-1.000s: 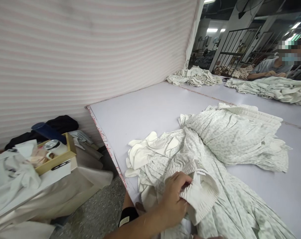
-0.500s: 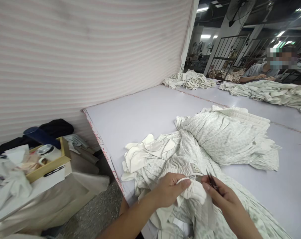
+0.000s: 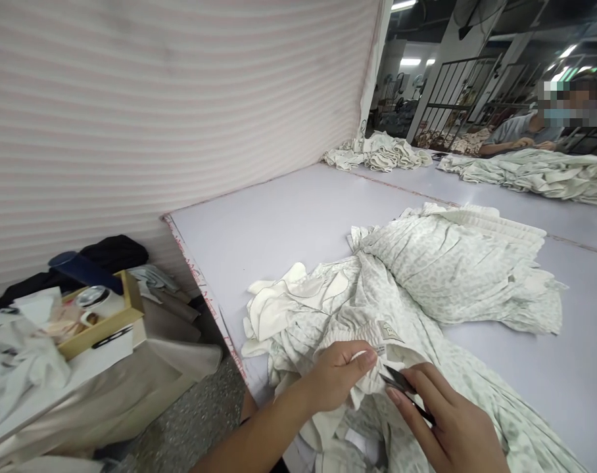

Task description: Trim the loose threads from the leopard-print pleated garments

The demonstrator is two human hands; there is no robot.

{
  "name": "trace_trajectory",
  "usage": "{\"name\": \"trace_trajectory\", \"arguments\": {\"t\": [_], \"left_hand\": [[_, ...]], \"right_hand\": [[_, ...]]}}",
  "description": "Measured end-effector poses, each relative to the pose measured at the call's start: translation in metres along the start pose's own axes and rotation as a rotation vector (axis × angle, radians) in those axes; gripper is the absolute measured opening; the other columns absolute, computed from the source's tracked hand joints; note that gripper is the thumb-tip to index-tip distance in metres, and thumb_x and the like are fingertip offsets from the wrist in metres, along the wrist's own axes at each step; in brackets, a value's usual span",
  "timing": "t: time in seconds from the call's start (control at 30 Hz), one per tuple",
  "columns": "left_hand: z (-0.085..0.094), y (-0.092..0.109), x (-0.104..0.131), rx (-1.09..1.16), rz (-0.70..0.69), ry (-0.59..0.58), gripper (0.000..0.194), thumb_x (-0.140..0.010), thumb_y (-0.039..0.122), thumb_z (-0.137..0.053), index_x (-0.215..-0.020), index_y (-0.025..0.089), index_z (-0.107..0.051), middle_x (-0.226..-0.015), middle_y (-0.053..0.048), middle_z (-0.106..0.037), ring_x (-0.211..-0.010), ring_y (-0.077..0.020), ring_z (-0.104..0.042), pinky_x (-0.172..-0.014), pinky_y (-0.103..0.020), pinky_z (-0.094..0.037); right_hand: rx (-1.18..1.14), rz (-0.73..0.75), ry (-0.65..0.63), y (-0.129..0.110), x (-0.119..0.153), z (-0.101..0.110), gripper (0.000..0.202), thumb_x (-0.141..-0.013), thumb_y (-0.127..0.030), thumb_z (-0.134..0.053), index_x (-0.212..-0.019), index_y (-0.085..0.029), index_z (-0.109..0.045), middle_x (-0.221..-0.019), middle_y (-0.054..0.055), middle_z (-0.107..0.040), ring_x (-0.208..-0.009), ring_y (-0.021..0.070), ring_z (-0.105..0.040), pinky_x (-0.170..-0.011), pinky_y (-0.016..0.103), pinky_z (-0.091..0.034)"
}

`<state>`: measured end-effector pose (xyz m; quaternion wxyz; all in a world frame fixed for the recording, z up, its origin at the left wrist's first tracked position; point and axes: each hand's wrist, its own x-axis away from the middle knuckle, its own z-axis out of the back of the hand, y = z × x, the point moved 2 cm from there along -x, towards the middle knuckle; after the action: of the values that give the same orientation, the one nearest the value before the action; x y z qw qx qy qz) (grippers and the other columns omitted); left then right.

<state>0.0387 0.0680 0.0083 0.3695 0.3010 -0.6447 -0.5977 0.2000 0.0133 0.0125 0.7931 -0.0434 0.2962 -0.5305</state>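
A pale green patterned garment (image 3: 427, 289) with a white ribbed waistband lies bunched on the light grey table (image 3: 288, 223). My left hand (image 3: 340, 378) pinches a fold of the garment's waistband near a small sewn label (image 3: 391, 332). My right hand (image 3: 446, 424) holds small dark thread snips (image 3: 402, 384), whose tips point at the pinched fabric right beside my left fingers.
A striped fabric panel (image 3: 170, 105) rises along the table's left side. Folded garments (image 3: 377, 152) lie at the far end. Another person sits at the back right behind a pile of garments (image 3: 530, 172). A box of odds and ends (image 3: 98, 315) stands on the lower left.
My right hand came into view with the snips and moved down to the waistband. My left hand shifted its pinch on the fabric, turning the label into view.
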Motion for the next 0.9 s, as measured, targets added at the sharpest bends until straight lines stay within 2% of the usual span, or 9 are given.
{"name": "trace_trajectory", "arguments": {"t": [0.13, 0.23, 0.4, 0.57, 0.73, 0.8, 0.9], "left_hand": [[0.0, 0.0, -0.001, 0.008, -0.011, -0.02, 0.056, -0.077, 0.074, -0.041, -0.063, 0.02, -0.044, -0.055, 0.006, -0.027, -0.053, -0.0107, -0.025, -0.054, -0.027, -0.021], [0.001, -0.001, -0.001, 0.017, -0.028, -0.037, 0.055, -0.079, 0.071, -0.042, -0.06, 0.02, -0.039, -0.054, 0.007, -0.026, -0.052, -0.0096, -0.023, -0.053, -0.027, -0.02], [0.003, -0.005, -0.002, 0.035, 0.005, -0.047, 0.051, -0.082, 0.066, -0.043, -0.062, 0.019, -0.041, -0.051, 0.008, -0.023, -0.048, -0.0082, -0.019, -0.05, -0.026, -0.017], [0.001, -0.007, 0.0, 0.008, 0.006, -0.008, 0.049, -0.084, 0.064, -0.041, -0.061, 0.019, -0.04, -0.053, 0.007, -0.026, -0.05, -0.0089, -0.023, -0.051, -0.025, -0.019], [-0.001, -0.004, 0.0, -0.002, 0.006, 0.019, 0.053, -0.081, 0.067, -0.04, -0.058, 0.02, -0.034, -0.055, 0.007, -0.025, -0.053, -0.0097, -0.023, -0.054, -0.026, -0.02], [0.0, -0.004, -0.001, 0.012, 0.016, 0.033, 0.055, -0.079, 0.07, -0.041, -0.057, 0.02, -0.034, -0.056, 0.007, -0.025, -0.054, -0.0098, -0.023, -0.055, -0.026, -0.02], [0.002, -0.004, -0.002, 0.039, 0.028, 0.04, 0.055, -0.077, 0.071, -0.043, -0.057, 0.02, -0.033, -0.056, 0.006, -0.025, -0.055, -0.0099, -0.023, -0.056, -0.027, -0.021]], "right_hand": [[0.055, 0.07, -0.017, 0.0, -0.003, 0.002, 0.027, -0.101, -0.038, -0.032, -0.089, -0.023, -0.051, -0.078, -0.002, -0.057, -0.04, 0.0058, -0.051, -0.04, 0.018, -0.036], [0.04, 0.067, -0.047, 0.0, -0.002, 0.005, 0.031, -0.101, -0.038, -0.03, -0.085, -0.023, -0.052, -0.073, -0.003, -0.055, -0.044, 0.0067, -0.055, -0.041, 0.018, -0.037], [0.022, 0.079, -0.042, -0.002, 0.003, 0.008, 0.03, -0.102, -0.039, -0.029, -0.091, -0.023, -0.053, -0.075, -0.003, -0.057, -0.044, 0.0053, -0.056, -0.041, 0.017, -0.037], [0.127, 0.097, -0.029, -0.005, 0.006, 0.008, 0.03, -0.102, -0.038, -0.028, -0.094, -0.022, -0.052, -0.077, -0.002, -0.057, -0.041, 0.0057, -0.054, -0.036, 0.019, -0.034], [-0.058, 0.159, -0.125, -0.009, 0.007, 0.006, 0.024, -0.101, -0.034, -0.033, -0.09, -0.024, -0.052, -0.075, -0.002, -0.057, -0.046, 0.0069, -0.058, -0.04, 0.017, -0.039], [-0.071, 0.132, -0.128, -0.008, 0.008, 0.006, 0.024, -0.101, -0.034, -0.033, -0.091, -0.024, -0.053, -0.076, -0.002, -0.058, -0.047, 0.0065, -0.059, -0.042, 0.016, -0.041], [0.015, 0.063, -0.055, -0.005, 0.008, 0.007, 0.028, -0.101, -0.038, -0.031, -0.092, -0.024, -0.053, -0.078, -0.002, -0.059, -0.044, 0.0058, -0.057, -0.04, 0.017, -0.039]]}}
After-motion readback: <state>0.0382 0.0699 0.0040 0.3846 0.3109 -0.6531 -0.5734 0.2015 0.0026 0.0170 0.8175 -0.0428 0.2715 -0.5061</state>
